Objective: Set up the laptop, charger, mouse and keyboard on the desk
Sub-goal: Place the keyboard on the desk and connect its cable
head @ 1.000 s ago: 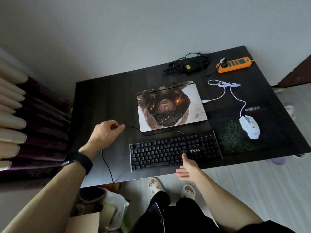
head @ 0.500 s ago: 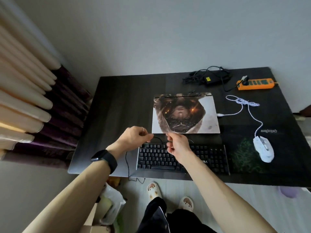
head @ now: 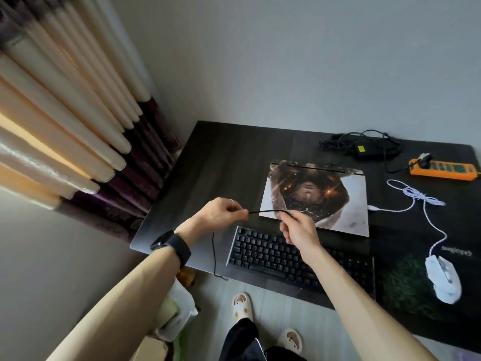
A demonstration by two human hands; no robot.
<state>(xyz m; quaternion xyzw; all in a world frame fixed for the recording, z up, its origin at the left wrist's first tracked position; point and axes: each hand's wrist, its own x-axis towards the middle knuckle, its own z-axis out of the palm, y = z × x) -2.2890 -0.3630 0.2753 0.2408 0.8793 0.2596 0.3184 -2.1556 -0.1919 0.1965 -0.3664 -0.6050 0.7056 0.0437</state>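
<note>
A: How will that keyboard cable handle?

B: I'd judge it light and limp. The short run pulled between the two hands looks straight, but the rest droops from the left hand and hangs past the front edge of the bench. Pinch it anywhere and it follows; for plugging in, the stiff plug at the end is the place to hold, and I can't make out that plug here.

A: And the fingers?

B: Both hands are closed in a pinch on the cable: the left hand's thumb and forefinger at one end of the taut piece, the right hand at the other, raised above the keyboard.

A: Where is everything else?

B: The keyboard lies along the near edge. Just behind it is the laptop, lid shut, flat and rigid, probably the heaviest item; lift it by its sides. The mouse sits on a dark mat to the right, its white braided lead running to the laptop's right side. The charger lies at the back in a loose tangle, beside an orange power strip.

A: The count?

B: One laptop, one keyboard, one mouse, one charger, one power strip, one mat. Two hands, one dark wristband on the left.
</note>
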